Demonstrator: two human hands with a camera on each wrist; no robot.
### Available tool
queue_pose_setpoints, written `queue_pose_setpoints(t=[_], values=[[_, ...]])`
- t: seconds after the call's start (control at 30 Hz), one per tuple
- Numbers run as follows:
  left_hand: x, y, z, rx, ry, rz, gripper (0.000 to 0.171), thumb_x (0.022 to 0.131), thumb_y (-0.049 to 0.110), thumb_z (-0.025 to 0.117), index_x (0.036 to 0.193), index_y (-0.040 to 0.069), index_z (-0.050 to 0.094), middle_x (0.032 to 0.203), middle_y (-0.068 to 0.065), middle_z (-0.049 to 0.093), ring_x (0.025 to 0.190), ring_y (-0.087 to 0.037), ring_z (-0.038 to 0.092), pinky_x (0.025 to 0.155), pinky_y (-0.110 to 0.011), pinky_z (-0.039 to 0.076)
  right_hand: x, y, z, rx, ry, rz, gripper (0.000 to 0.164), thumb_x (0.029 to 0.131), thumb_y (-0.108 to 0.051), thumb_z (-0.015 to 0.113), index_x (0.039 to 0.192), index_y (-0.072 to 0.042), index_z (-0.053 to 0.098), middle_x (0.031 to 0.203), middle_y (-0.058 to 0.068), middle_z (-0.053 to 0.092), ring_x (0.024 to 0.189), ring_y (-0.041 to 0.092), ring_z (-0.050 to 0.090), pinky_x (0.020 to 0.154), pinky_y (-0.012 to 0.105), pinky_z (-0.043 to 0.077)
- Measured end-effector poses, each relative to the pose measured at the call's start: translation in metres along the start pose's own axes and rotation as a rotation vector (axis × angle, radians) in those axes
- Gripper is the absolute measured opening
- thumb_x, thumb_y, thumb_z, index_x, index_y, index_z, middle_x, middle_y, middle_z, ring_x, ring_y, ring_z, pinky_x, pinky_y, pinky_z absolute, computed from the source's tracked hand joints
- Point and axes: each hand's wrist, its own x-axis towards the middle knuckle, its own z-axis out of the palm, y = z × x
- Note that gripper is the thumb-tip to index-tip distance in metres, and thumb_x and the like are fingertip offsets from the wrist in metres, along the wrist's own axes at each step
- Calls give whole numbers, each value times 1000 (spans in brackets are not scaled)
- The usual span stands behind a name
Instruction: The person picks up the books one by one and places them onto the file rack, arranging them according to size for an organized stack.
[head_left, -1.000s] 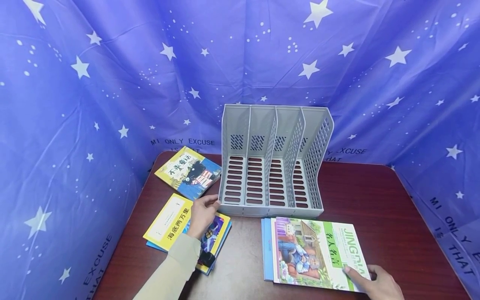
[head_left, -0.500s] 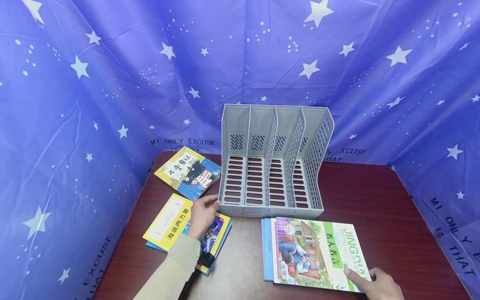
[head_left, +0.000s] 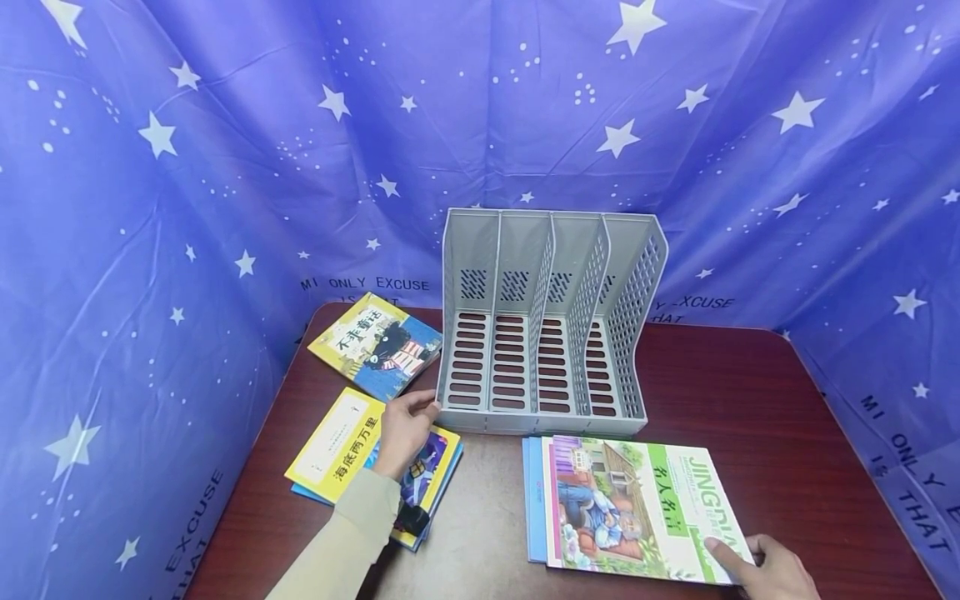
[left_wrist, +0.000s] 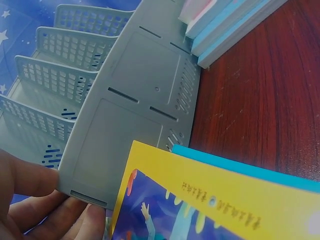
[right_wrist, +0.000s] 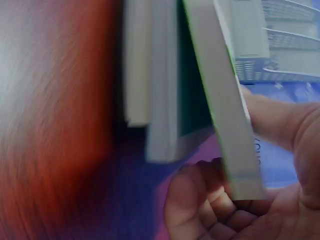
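Observation:
A grey four-slot file rack (head_left: 543,422) stands at the back of the table. My left hand (head_left: 405,429) grips its front left corner, thumb on one side and fingers underneath in the left wrist view. In the head view, my right hand (head_left: 772,571) holds the right edge of a green and white book (head_left: 637,508), the top one of a pile in front of the rack. The right wrist view shows this book (right_wrist: 227,105) tilted up from the books (right_wrist: 162,110) below, between thumb and curled fingers.
Left of the rack lies a yellow and blue book (head_left: 375,346) with a dark animal on its cover. A yellow book (head_left: 337,450) tops another small pile under my left forearm. A blue starry curtain (head_left: 375,150) surrounds the dark red table (head_left: 735,392).
My right hand has moved slightly right, and the right edge of the green and white book has shifted with it. The left hand and rack have stayed in place.

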Motion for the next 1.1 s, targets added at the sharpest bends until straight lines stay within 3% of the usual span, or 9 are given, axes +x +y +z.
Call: queue_pose_setpoints(t=[0.1,0.23,0.33,0.5,0.63,0.73,0.9,1.1], values=[[0,-1,0,0,-2,2,27,91,14,63,117,9,68,101,-4,71,85,-15,65,77,-33,53,-5,0,-2,219,-12,-7,61,88,-41,66,104,16,53,74,5,62,65,15,62,60,28,52],[0,-1,-1,-10,-1,11,27,90,13,64,116,8,68,100,-5,71,84,-15,65,75,-32,54,-11,-4,-2,597,-27,34,49,92,-18,62,117,19,41,78,8,66,68,20,69,65,33,58],[0,-1,-2,-22,-3,16,27,90,12,64,116,7,68,100,-6,71,84,-15,65,74,-32,54,-14,-9,-4,737,14,53,48,94,-14,58,123,17,35,79,5,68,70,19,70,68,36,58],[0,-1,-2,-27,-11,18,28,90,12,63,117,6,67,102,-7,70,87,-16,65,77,-33,54,-19,-13,-6,853,107,9,39,95,-13,57,122,9,39,74,-8,68,68,13,69,64,34,58],[0,-1,-1,-41,-17,15,28,90,12,63,117,5,67,103,-8,70,88,-16,65,78,-33,54,-25,-15,-9,997,142,-120,16,92,-11,63,105,-10,54,75,-9,69,67,11,68,58,33,58],[0,-1,-1,-54,-22,13,28,90,11,63,117,4,66,104,-10,70,89,-17,66,79,-34,54,-29,-20,-11,1051,161,-229,16,91,-7,64,97,-21,60,77,-5,71,66,13,69,54,33,57],[-2,2,1,-60,-27,-2,28,91,10,63,118,4,66,107,-12,69,91,-18,65,80,-35,54,-33,-30,-18,1071,156,-382,16,92,0,60,100,-14,61,80,1,72,66,15,69,52,32,56],[-4,5,1,-30,5,10,31,90,9,63,120,3,64,108,-11,68,93,-20,65,82,-35,54,-36,-50,-30,996,96,-539,16,93,4,56,106,-5,59,86,5,72,71,16,69,57,32,56]])
